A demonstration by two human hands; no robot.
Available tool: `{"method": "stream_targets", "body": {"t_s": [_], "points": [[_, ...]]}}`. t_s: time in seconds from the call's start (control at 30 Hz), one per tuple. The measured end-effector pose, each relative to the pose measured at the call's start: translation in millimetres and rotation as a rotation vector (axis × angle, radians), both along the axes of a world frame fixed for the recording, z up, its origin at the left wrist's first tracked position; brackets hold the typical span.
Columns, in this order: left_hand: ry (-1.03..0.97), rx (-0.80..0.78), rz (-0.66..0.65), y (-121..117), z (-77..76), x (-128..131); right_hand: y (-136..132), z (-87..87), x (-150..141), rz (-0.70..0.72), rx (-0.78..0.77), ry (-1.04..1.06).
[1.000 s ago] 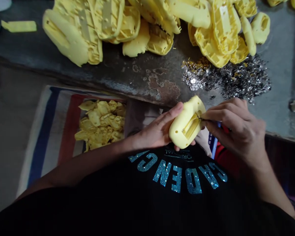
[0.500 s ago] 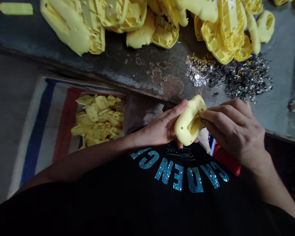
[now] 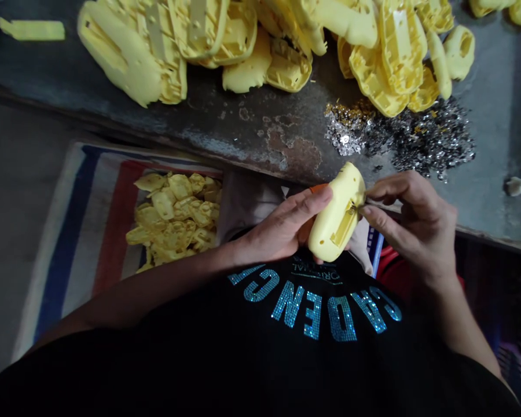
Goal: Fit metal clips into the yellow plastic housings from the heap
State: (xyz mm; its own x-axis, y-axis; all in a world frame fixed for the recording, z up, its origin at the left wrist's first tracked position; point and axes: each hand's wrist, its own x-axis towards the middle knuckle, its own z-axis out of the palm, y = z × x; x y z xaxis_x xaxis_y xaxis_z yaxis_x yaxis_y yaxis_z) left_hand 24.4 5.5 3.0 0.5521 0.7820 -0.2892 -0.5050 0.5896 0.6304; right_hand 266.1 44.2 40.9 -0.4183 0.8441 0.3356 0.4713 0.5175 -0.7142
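So, the left hand (image 3: 275, 231) has its fingers closed around a pale yellow plastic shell (image 3: 327, 234), thumb on the upper left side, holding it up at a tilt just in front of the table's near edge. The shell's long open slot faces up. The right hand (image 3: 421, 223) is at the other side, thumb and index fingers nearly together on a small dark piece (image 3: 361, 204) right by the slot's upper end, too tiny to make out properly.

Beyond that, on the worn dark grey table (image 3: 238, 136), there's a loose heap of yellow plastic shells (image 3: 130, 69) along the back, with a pile of small silvery metal bits (image 3: 438, 139) nearer the hands and some gold-coloured bits (image 3: 349, 111) at its left end. A small whitish lump (image 3: 515, 186) sits off to the right. Down below left, yellow plastic parts (image 3: 178, 214) are piled by a red, white and blue striped sheet (image 3: 80, 231).
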Motion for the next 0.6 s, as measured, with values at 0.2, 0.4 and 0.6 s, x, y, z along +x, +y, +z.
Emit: {"method": "stream_targets", "body": {"t_s": [0.2,0.4,0.6], "points": [[0.011,0.013,-0.040,-1,0.4,0,6,-7.7,-3,0.032,-0.161,0.101],[0.011,-0.018,-0.023,-2,1.0,2,13,-19.7,3,0.038,-0.287,0.209],[0.116,0.012,0.120,-6,0.6,4,18,-14.8,7,0.163,-0.262,0.073]]}}
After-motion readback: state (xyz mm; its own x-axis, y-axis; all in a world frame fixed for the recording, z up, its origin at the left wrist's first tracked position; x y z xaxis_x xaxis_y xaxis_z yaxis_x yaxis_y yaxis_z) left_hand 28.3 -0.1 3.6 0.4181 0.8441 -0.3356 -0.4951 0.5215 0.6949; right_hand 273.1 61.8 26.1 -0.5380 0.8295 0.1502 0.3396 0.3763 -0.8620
